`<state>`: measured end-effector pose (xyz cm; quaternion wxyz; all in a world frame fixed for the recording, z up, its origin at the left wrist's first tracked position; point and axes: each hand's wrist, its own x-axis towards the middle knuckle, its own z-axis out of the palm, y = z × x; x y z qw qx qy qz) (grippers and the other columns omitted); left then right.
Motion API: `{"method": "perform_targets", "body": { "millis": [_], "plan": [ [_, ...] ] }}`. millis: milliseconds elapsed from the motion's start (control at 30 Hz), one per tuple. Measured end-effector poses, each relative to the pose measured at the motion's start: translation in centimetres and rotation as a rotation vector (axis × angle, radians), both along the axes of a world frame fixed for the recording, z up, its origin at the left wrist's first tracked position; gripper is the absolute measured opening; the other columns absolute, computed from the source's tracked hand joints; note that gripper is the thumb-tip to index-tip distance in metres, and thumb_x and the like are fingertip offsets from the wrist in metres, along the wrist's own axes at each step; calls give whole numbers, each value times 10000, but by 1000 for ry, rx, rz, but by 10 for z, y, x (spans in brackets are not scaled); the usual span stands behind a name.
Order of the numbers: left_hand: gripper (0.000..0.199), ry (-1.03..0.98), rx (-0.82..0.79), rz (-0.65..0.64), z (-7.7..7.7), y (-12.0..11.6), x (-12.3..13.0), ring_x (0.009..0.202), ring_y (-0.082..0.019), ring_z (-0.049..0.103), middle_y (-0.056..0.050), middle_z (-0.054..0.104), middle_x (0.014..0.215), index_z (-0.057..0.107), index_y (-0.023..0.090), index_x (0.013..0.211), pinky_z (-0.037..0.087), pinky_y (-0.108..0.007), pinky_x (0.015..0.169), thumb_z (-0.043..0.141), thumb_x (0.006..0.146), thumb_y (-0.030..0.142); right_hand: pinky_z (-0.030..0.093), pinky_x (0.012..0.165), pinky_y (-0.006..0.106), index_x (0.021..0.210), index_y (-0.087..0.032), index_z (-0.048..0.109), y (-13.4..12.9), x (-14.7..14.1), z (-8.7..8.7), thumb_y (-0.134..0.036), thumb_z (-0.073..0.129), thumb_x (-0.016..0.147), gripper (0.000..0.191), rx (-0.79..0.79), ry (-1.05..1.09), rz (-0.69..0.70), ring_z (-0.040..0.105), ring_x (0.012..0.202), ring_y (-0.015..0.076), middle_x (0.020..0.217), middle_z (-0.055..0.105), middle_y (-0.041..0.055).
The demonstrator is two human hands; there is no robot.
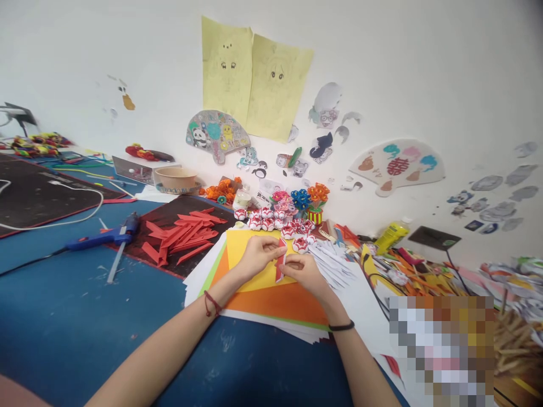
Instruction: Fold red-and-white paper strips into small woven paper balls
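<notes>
"Paper strip (pixel 280 262): its look?"
"Slim, red with white; left hand (pixel 260 254) pinches its upper part, right hand (pixel 307 272) its lower."
"Room?"
"Stacked sheets (pixel 271 303) lie under both hands, edge nearside, then blue tabletop (pixel 237 367); paper flowers (pixel 288 229) crowd just beyond."

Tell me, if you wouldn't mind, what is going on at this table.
A person is holding a narrow folded red-and-white paper strip above the yellow sheet, with the left hand at its upper end and the right hand lower down. More red folded paper pieces lie heaped on a dark mat to the left, near a blue glue gun. Red-and-white paper flowers are clustered behind the sheet.
</notes>
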<state>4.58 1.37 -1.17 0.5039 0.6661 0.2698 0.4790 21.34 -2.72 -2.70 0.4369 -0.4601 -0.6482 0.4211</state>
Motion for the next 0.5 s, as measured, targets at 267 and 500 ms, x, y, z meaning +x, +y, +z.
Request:
{"method": "perform_targets", "body": {
  "millis": [267,500],
  "plan": [
    [309,74,87,-4,0,5,0,608,-144,547,-32,628,636,681,137,680,377,-233,578,658,819,412,391,518,242,577,-164,689,-1,-1,2,-448,681,811,368,185,-149,-130,512,506,125,513,579,-24],
    [206,606,586,404,-10,42,-24,871,-206,609,-83,686,976,696,185,967,406,-288,757,496,920,206,403,557,259,613,-163,683,10,33,0,-497,728,739,360,237,-13,-454,510,564,151,577,597,-7]
  ]
}}
